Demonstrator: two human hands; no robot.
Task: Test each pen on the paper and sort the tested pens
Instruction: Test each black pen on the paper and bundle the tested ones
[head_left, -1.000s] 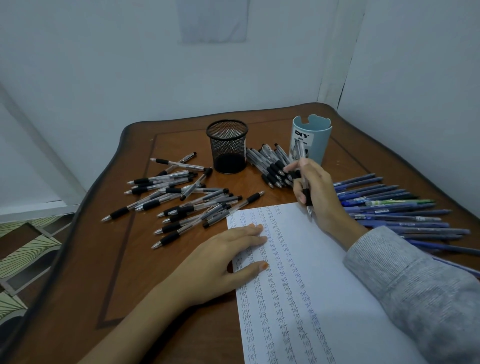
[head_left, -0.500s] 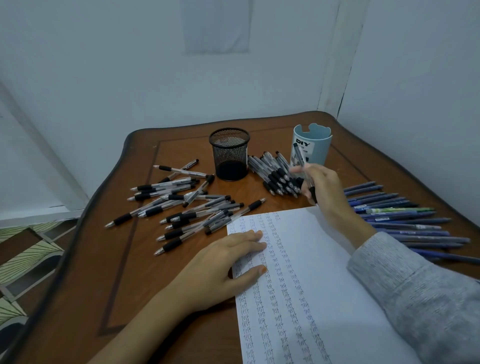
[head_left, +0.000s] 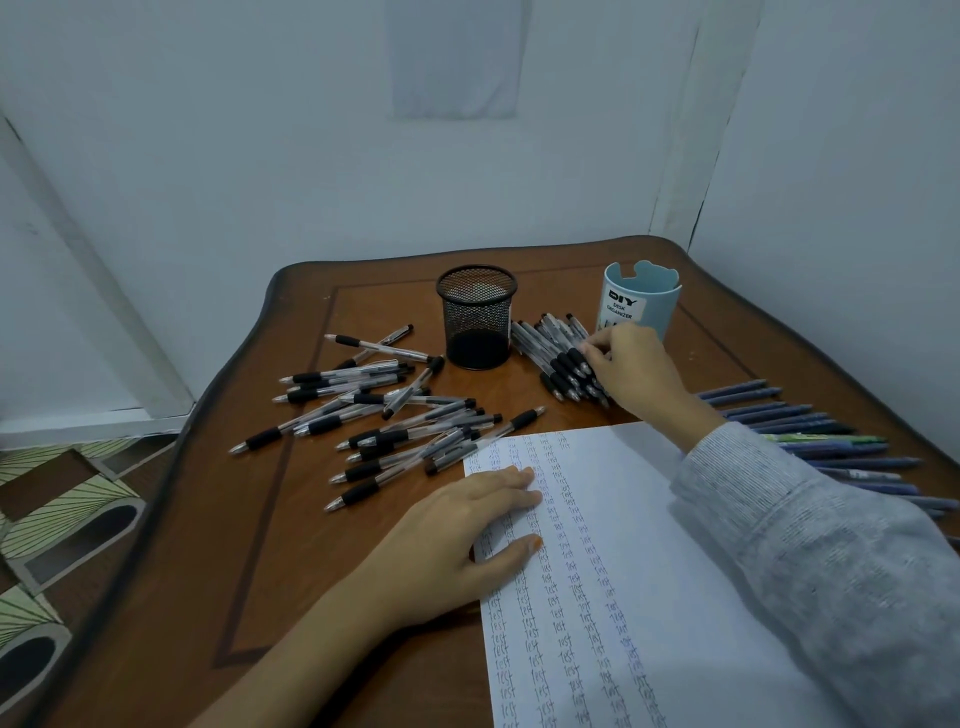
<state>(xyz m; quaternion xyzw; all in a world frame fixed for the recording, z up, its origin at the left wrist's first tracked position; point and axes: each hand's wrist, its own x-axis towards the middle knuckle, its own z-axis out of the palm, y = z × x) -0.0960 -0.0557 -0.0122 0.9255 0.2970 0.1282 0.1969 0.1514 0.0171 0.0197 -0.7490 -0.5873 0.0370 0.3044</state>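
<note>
A white paper (head_left: 649, 519) covered in columns of the word "test" lies on the wooden table (head_left: 249, 545). My left hand (head_left: 457, 530) rests flat on the paper's left edge. My right hand (head_left: 634, 374) reaches to a tidy pile of clear black-grip pens (head_left: 550, 353) between the two cups. Its curled fingertips pinch a pen lying on top of that pile. Several more black-grip pens (head_left: 395, 415) lie scattered to the left of the paper.
A black mesh cup (head_left: 477, 317) and a light blue desk organizer cup (head_left: 644, 301) stand at the back. A row of blue pens (head_left: 810, 431) lies along the right side, partly behind my grey sleeve. The table ends at walls behind and right.
My right hand has carried its pen from the paper's top edge back to the tidy pile and lowered it there. My left hand has stayed on the paper.
</note>
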